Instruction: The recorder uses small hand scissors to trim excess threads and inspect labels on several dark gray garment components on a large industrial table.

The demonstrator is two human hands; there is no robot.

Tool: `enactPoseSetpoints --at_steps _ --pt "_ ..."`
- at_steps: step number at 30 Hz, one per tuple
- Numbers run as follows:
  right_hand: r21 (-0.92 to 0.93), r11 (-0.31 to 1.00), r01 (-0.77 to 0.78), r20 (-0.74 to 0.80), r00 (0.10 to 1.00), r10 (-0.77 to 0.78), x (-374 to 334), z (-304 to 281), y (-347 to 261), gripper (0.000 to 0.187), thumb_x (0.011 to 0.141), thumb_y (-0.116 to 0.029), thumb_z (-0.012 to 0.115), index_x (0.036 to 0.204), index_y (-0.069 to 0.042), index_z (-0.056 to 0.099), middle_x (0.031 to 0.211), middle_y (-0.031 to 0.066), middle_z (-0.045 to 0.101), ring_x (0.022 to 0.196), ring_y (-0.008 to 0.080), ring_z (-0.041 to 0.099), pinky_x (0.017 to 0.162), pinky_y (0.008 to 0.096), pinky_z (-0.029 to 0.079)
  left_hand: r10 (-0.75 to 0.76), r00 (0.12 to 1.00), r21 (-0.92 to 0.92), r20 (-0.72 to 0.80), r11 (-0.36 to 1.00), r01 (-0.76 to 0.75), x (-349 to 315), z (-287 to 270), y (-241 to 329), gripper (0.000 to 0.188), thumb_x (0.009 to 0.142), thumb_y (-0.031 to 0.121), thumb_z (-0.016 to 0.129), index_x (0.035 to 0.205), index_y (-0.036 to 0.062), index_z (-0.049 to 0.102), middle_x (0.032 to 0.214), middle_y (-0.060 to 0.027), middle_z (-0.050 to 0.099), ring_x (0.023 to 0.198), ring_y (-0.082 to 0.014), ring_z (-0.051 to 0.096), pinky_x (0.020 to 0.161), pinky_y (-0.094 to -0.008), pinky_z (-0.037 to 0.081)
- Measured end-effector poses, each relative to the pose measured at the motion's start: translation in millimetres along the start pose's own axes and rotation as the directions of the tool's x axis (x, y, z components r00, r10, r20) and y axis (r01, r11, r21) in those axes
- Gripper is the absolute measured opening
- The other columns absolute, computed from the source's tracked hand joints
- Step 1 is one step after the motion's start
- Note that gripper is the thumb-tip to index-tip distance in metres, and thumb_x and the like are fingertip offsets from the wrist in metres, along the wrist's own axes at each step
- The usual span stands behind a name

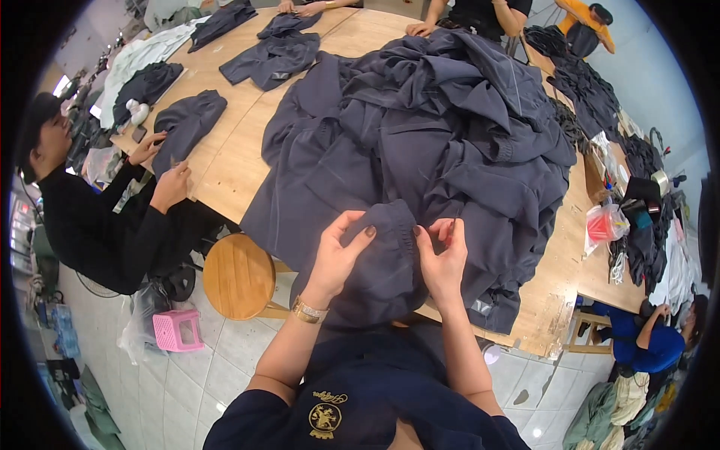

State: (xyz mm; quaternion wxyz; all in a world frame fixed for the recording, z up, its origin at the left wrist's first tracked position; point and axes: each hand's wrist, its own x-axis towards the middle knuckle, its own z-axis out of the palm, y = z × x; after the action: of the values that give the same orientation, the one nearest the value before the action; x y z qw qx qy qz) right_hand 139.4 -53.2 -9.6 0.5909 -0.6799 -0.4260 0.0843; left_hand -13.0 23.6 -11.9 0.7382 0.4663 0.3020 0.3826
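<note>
A dark grey garment [379, 274] hangs over the near table edge, its gathered elastic cuff [403, 229] raised between my hands. My left hand [337, 255] grips the fabric left of the cuff, thumb on top and fingers partly hidden behind the cloth. At the cuff's right edge, my right hand [444, 259] has its thumb against the gathers and its fingers curled in; whatever they may hold is too small to make out. Right beyond both hands rises a big heap of similar dark grey garments [457, 112], one with another elastic cuff [506, 148] showing.
The heap covers much of the wooden table [225, 161]. At the left, a person in black [101, 217] handles a grey garment [187, 127]; others work at the far side. A round wooden stool [238, 275] and a pink plastic stool [178, 331] stand at left.
</note>
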Motion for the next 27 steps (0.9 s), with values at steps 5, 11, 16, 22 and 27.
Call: enactPoseSetpoints --at_steps 5,11,16,22,27 --pt "0.022 1.000 -0.004 0.016 1.000 0.003 -7 -13 -16 0.027 0.079 -0.004 0.067 0.080 -0.002 0.040 0.068 0.0050 0.042 0.060 0.0158 0.039 0.058 0.0273 0.037 0.072 0.997 0.048 -0.011 0.996 -0.071 -2 5 -4 0.025 0.087 0.005 0.061 0.111 0.0003 0.057 0.107 -0.0026 0.059 0.097 -0.0086 0.053 0.086 -0.0216 0.041" --pt "0.006 0.997 -0.077 0.204 0.976 0.074 -9 -13 -19 0.024 0.083 -0.003 0.061 0.082 -0.006 0.038 0.080 0.0034 0.046 0.074 0.0109 0.043 0.069 0.0238 0.038 0.148 0.987 0.090 0.062 0.984 -0.153 -6 15 3 0.039 0.089 0.004 0.054 0.128 0.0006 0.050 0.121 -0.0066 0.057 0.110 -0.0133 0.052 0.098 -0.0266 0.036" --pt "0.487 0.819 -0.304 0.319 0.935 0.157 -7 -15 -6 0.024 0.087 -0.002 0.057 0.081 -0.008 0.035 0.080 -0.0007 0.043 0.076 0.0069 0.041 0.071 0.0208 0.037 0.238 0.958 0.352 0.158 0.893 -0.280 -7 23 12 0.039 0.088 0.005 0.056 0.127 0.0018 0.052 0.122 -0.0098 0.057 0.111 -0.0182 0.053 0.100 -0.0281 0.035" --pt "0.702 0.402 -0.587 0.561 0.804 0.195 2 -26 -2 0.023 0.086 -0.001 0.056 0.081 -0.012 0.036 0.082 -0.0034 0.044 0.077 0.0034 0.040 0.072 0.0179 0.035 0.370 0.886 0.662 0.280 0.594 -0.458 -9 31 21 0.039 0.076 0.004 0.069 0.114 0.0021 0.059 0.108 -0.0132 0.061 0.106 -0.0227 0.057 0.094 -0.0313 0.041" --pt "0.373 0.866 -0.333 0.378 0.907 0.186 3 -20 -5 0.016 0.091 -0.014 0.053 0.086 -0.005 0.040 0.084 0.0036 0.049 0.079 0.0116 0.046 0.075 0.0241 0.037 0.349 0.920 0.543 0.181 0.744 -0.389 -10 31 7 0.030 0.069 -0.005 0.070 0.097 0.0022 0.066 0.091 -0.0100 0.064 0.085 -0.0218 0.064 0.074 -0.0281 0.050"
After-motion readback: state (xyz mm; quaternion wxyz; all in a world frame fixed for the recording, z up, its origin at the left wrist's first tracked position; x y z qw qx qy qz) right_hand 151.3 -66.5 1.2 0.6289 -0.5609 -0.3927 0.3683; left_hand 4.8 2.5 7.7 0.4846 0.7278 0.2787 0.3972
